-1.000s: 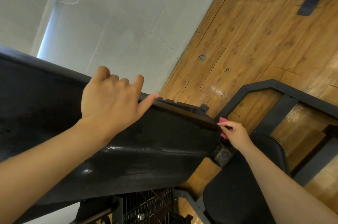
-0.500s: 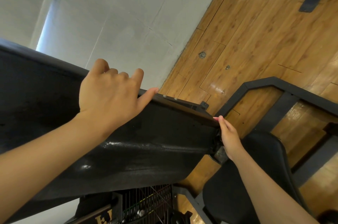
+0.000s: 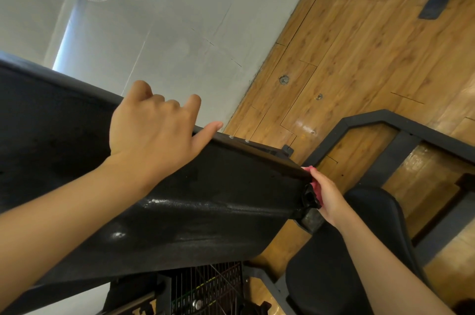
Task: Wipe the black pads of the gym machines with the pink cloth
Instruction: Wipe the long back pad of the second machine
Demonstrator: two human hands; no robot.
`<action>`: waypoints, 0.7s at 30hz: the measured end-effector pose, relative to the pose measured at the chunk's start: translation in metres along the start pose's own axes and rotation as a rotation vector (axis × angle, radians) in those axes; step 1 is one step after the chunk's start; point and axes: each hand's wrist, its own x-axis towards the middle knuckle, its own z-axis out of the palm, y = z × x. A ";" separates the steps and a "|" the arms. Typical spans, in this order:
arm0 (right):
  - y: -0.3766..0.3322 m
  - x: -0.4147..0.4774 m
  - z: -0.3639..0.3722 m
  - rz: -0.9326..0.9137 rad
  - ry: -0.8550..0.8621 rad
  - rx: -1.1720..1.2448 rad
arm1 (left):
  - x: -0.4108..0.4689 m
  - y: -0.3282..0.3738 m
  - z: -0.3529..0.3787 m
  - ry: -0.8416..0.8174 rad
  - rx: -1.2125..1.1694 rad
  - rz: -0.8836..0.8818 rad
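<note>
My left hand (image 3: 154, 129) curls over the top edge of the black pad (image 3: 218, 199), gripping it. My right hand (image 3: 330, 196) clutches the pink cloth (image 3: 316, 187) against its lower corner.

hands: 2, left hand (image 3: 151, 129) and right hand (image 3: 330, 197)
black pads: 2, long pad (image 3: 218, 201) and seat pad (image 3: 331, 271)
pink cloth (image 3: 317, 190): 1
round floor fittings (image 3: 283, 79): 2, second one (image 3: 319, 96)
edge screws (image 3: 230, 137): 2 visible
</note>
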 end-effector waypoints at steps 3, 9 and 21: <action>-0.006 0.004 0.009 -0.010 0.042 -0.131 | 0.000 0.000 0.001 0.027 -0.003 -0.007; -0.014 -0.004 0.015 -0.224 0.133 -0.201 | -0.001 0.000 0.001 0.028 0.006 -0.011; -0.042 -0.019 0.025 -0.373 0.230 -0.375 | -0.003 0.000 0.001 0.037 0.042 -0.021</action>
